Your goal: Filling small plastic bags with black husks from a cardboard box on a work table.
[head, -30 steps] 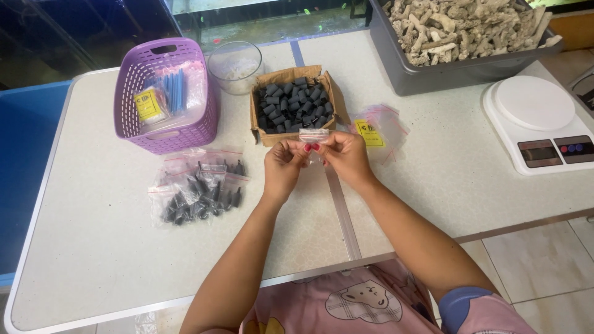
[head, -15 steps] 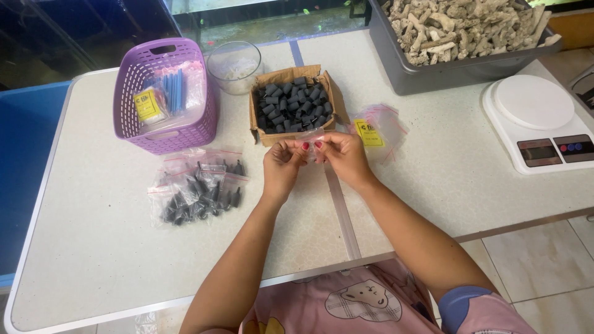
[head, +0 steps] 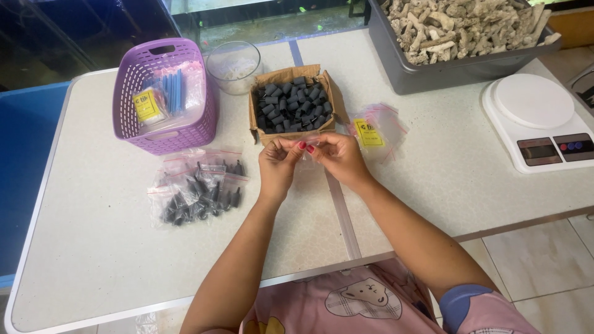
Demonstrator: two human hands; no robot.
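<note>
My left hand (head: 277, 166) and my right hand (head: 337, 158) meet over the middle of the white table (head: 93, 247), fingertips pinched together on a small clear zip bag (head: 307, 150) that is mostly hidden between them. Just beyond my fingers stands an open cardboard box (head: 292, 103) filled with small black cylinders. To the left of my left hand lies a pile of filled clear bags (head: 198, 188) holding black pieces. A stack of empty zip bags with a yellow label (head: 374, 131) lies right of my right hand.
A purple plastic basket (head: 162, 93) with blue tubes and a yellow label stands at the back left. A clear glass bowl (head: 233, 65) is beside it. A grey bin of pale coral rubble (head: 458, 34) fills the back right. A white digital scale (head: 544, 120) sits at the right edge.
My hands have stayed in the same spot in front of the box. The fingers have shifted slightly along the small bag's top edge.
</note>
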